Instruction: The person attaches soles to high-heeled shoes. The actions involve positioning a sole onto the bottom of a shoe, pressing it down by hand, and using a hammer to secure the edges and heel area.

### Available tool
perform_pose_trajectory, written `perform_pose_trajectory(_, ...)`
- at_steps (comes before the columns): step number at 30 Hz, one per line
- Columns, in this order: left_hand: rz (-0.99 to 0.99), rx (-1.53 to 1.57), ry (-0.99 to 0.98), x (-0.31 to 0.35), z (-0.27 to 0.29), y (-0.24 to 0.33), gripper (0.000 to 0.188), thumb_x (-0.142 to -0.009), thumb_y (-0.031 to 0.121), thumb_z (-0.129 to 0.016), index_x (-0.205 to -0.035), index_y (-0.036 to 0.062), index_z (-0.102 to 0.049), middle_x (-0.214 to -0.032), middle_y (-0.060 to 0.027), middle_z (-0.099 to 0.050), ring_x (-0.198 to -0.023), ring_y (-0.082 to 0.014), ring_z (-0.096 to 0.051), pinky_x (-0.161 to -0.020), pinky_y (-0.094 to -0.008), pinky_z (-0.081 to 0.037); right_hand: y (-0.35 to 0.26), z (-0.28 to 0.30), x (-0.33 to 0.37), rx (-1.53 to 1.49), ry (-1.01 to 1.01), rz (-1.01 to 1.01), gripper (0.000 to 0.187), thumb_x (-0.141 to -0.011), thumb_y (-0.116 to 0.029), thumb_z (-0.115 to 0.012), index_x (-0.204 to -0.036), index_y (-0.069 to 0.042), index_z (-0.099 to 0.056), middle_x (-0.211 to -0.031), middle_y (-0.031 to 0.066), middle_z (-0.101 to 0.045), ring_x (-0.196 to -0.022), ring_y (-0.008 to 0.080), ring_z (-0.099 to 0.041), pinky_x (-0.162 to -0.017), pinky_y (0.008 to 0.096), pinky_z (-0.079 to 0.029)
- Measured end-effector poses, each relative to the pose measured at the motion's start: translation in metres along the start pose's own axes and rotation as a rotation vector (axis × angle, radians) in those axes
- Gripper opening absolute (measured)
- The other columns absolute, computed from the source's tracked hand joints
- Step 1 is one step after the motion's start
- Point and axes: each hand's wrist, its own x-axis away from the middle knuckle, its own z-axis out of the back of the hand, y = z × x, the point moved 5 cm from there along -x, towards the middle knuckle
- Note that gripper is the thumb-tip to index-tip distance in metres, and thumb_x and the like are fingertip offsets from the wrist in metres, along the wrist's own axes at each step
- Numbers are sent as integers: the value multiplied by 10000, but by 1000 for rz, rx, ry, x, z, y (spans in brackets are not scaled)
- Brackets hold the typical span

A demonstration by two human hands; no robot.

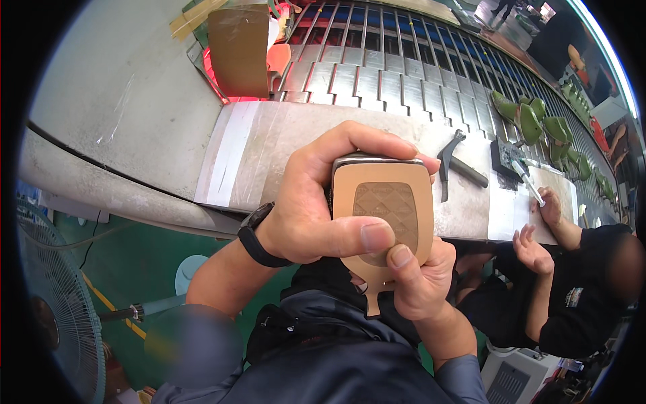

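Note:
Between my two hands is a square-toed shoe with its tan sole (380, 174) facing up. A brown textured patch fills the middle of the forepart, and the sole narrows to a thin tail toward me. A dark edge of the shoe shows along the toe and left side; the rest is hidden underneath. My left hand (303, 202) is closed around the left side, fingers curled over the toe and thumb pressed on the patch. My right hand (427, 283) grips the lower right edge, its thumb on the sole beside the left thumb and its other fingers mostly hidden.
Beyond the bench (282, 141) runs a slatted conveyor (377, 74) with green shoes (528, 124) at right. A hammer (468, 172) lies on the bench. A co-worker's hand (550, 207) holds a white pen-like tool (529, 183). A fan (60, 303) stands at left.

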Motion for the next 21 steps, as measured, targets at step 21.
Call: perform_pose_trajectory(21, 63, -114, -31, -9, -3, 6, 668, -1096, 551, -390, -1334, -55, -539, -1360, -337, -613, -1298, -448, -611, -1113, -558, -496, -5, 3, -4, 10, 5, -49, 333, -1070, -218, -622, -1010, 86, -743, -796, 126, -761, -657, 134, -706, -583, 268, -567)
